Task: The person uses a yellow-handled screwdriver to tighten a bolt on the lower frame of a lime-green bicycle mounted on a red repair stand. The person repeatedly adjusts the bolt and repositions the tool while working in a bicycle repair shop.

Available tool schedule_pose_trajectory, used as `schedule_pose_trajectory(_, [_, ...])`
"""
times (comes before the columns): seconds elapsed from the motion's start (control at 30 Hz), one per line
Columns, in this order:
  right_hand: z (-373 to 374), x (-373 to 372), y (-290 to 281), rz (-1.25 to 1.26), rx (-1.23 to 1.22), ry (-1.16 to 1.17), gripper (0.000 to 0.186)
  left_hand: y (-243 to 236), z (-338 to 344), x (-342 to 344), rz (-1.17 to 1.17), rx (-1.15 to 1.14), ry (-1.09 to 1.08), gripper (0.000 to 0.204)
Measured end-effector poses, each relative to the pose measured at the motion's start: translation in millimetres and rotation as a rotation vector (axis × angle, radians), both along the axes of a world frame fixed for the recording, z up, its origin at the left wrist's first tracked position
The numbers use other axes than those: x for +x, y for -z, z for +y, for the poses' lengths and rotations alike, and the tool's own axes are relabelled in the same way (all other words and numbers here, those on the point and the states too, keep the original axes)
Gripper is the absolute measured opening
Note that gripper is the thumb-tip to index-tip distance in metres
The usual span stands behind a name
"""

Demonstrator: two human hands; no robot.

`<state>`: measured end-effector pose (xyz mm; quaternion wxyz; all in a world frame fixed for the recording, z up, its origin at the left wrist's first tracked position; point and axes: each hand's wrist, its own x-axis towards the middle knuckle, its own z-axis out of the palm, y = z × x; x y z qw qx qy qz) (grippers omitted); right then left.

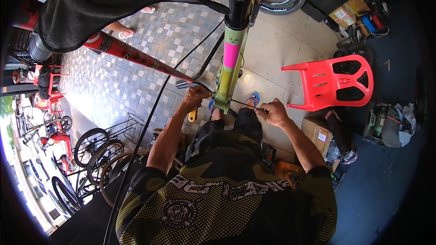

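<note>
A yellow-green bicycle fork [222, 86] with a pink band hangs down in front of me, its lower end between my two hands. My left hand [194, 98] is closed right beside the left of that end, fingertips touching or nearly touching it. From under its fingers juts a tool with a yellow handle [193, 115]; its other end is hidden. On the other side, my right hand [272, 112] pinches a thin dark rod [245, 104]. The rod runs leftward to the fork's lower end; whether its tip is inside cannot be made out.
A red bar [131, 56] slants in from the upper left under a dark cloth [122, 4]. One red plastic chair [338, 84] lies at the right, near a cardboard box [316, 135]. Several bicycles [97, 149] stand at the lower left. Another person's foot [127, 33] shows beyond.
</note>
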<state>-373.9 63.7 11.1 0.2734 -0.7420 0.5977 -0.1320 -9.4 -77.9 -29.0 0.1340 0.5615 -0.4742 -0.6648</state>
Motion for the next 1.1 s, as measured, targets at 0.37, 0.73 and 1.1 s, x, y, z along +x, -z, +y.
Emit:
schedule_pose_trajectory(0.37, [3, -23, 52, -0.949, 0.646, 0.513, 0.013, 3, 4, -2, -0.024, -0.007, -0.036, 0.031])
schedule_pose_trajectory(0.73, [15, 14, 31, -0.507, 0.245, 0.582, 0.028, 20, 8, -3, -0.086, -0.036, -0.114, 0.049])
schedule_pose_trajectory(1.1, [5, 1, 23, -1.000, 1.117, 0.844, 0.041, 45, 6, -2, -0.147, -0.419, -0.069, 0.037])
